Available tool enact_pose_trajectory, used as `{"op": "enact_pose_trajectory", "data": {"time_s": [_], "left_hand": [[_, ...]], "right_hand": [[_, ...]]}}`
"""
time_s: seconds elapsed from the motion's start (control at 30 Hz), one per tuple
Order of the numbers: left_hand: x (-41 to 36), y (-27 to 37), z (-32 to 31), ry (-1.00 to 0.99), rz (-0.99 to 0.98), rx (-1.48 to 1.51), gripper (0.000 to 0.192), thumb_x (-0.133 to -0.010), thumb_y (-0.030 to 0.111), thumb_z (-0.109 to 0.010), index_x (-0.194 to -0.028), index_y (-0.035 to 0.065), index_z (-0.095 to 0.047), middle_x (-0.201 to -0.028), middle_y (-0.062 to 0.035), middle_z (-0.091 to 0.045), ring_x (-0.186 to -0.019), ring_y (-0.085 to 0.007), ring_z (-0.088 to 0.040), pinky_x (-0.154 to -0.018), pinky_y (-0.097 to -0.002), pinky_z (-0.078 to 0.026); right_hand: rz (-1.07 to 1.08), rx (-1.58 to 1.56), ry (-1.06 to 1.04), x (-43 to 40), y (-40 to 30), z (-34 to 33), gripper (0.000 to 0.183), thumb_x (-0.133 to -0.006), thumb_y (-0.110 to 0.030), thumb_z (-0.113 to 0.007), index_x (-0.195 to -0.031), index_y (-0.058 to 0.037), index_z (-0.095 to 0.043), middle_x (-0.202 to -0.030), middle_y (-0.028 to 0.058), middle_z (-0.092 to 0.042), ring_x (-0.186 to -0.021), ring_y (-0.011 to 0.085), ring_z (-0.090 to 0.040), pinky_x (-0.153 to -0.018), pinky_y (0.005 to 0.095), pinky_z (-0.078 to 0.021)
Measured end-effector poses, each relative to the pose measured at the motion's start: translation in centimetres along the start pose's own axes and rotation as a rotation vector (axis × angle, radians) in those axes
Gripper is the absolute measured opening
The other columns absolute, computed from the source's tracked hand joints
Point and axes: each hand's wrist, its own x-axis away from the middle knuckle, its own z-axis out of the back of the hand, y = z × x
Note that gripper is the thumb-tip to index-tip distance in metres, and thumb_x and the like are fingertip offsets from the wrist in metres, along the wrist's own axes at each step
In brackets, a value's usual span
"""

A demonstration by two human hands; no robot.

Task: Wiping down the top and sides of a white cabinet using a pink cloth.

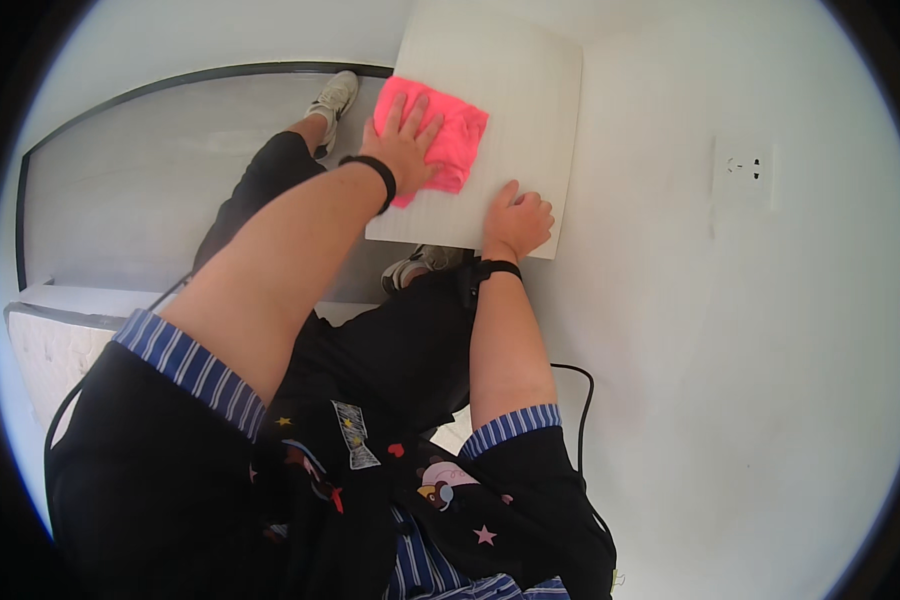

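My left hand (405,146) lies flat on a bright pink cloth (465,142), palm down with the fingers spread. Beneath the cloth is a pale wood-grain board or cabinet top (525,112), and the cloth reaches its left edge. Near the front right corner of that surface rests my right hand (521,217), its fingers curled in and its thumb pointing away from me. Nothing shows in the right hand. Dark bands circle both wrists.
On the right, a white wall (667,322) carries a power socket (746,165). Grey floor (142,187) with dark edging (195,75) spreads to the left. A wrapped, quilted mattress (49,352) stands at lower left. A black cable (589,420) runs beside my right arm.
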Motion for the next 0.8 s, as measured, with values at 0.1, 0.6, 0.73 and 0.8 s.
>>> {"op": "enact_pose_trajectory", "data": {"time_s": [0.1, 0.6, 0.73, 0.8], "left_hand": [[-1.8, -0.7, 0.3, 0.015, 0.041, 0.007, 0.085, -0.102, 0.064, -0.042, -0.168, 0.0222, -0.010, -0.176, -0.0095, 0.003, -0.161, -0.0375, 0.005, -0.121, -0.0697, -0.019], [-5.8, -3.6, 6.6, 0.018, 0.373, 0.138, 0.104, -0.094, 0.079, -0.040, -0.168, 0.0129, -0.009, -0.175, -0.0140, 0.002, -0.161, -0.0392, 0.000, -0.125, -0.0618, -0.017], [-6.1, -3.7, 8.0, 0.019, 0.421, 0.126, 0.104, -0.094, 0.080, -0.039, -0.168, 0.0142, -0.007, -0.175, -0.0130, 0.007, -0.161, -0.0390, 0.002, -0.125, -0.0631, -0.017], [-6.0, -3.8, 8.3, 0.039, 0.430, 0.111, 0.104, -0.094, 0.081, -0.038, -0.168, 0.0154, -0.006, -0.175, -0.0126, 0.008, -0.161, -0.0390, 0.002, -0.124, -0.0630, -0.018]], "right_hand": [[0.008, -0.009, 0.002, 0.2, -0.2, -0.3, 0.040, -0.096, -0.047, -0.060, -0.083, -0.0093, -0.065, -0.096, 0.0097, -0.064, -0.097, 0.0339, -0.060, -0.082, 0.0497, -0.0463], [0.177, -0.142, -0.020, 0.4, 0.4, -0.6, 0.041, -0.094, -0.046, -0.061, -0.076, -0.0092, -0.060, -0.093, 0.0089, -0.060, -0.092, 0.0330, -0.057, -0.079, 0.0488, -0.0446], [0.192, -0.162, -0.059, 0.6, 1.0, -0.5, 0.040, -0.095, -0.046, -0.062, -0.077, -0.0098, -0.059, -0.093, 0.0079, -0.060, -0.092, 0.0323, -0.056, -0.081, 0.0480, -0.0442], [0.196, -0.156, -0.085, 0.7, 1.2, -0.4, 0.040, -0.095, -0.046, -0.062, -0.078, -0.0102, -0.059, -0.093, 0.0070, -0.060, -0.092, 0.0317, -0.056, -0.082, 0.0478, -0.0442]]}}
